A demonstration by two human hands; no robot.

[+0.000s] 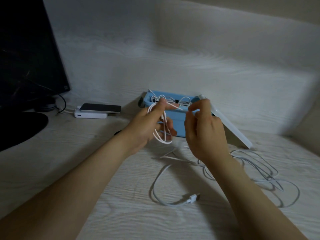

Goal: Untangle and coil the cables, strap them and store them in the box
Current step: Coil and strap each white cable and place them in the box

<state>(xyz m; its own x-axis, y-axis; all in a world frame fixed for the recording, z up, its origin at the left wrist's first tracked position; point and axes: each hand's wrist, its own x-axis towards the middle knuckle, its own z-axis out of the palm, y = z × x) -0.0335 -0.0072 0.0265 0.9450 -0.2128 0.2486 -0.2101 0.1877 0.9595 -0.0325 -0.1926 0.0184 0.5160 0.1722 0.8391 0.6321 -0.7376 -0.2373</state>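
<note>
My left hand [152, 122] grips a small coil of white cable [162, 134] in front of the blue box [178, 122]. The coil's free end [174, 106] sticks out to the right, and my right hand [204, 129] pinches its tip with thumb and forefinger. Inside the box lie coiled white cables [174, 99], one with a dark strap. On the table in front, loose white cables [259, 170] lie tangled, and one of them ends in a USB plug [193, 198].
The box's white lid [230, 125] leans against its right side. A phone on a white power bank [97, 110] sits to the left, next to a dark monitor [26, 58] with its round stand. A wall rises close behind the box.
</note>
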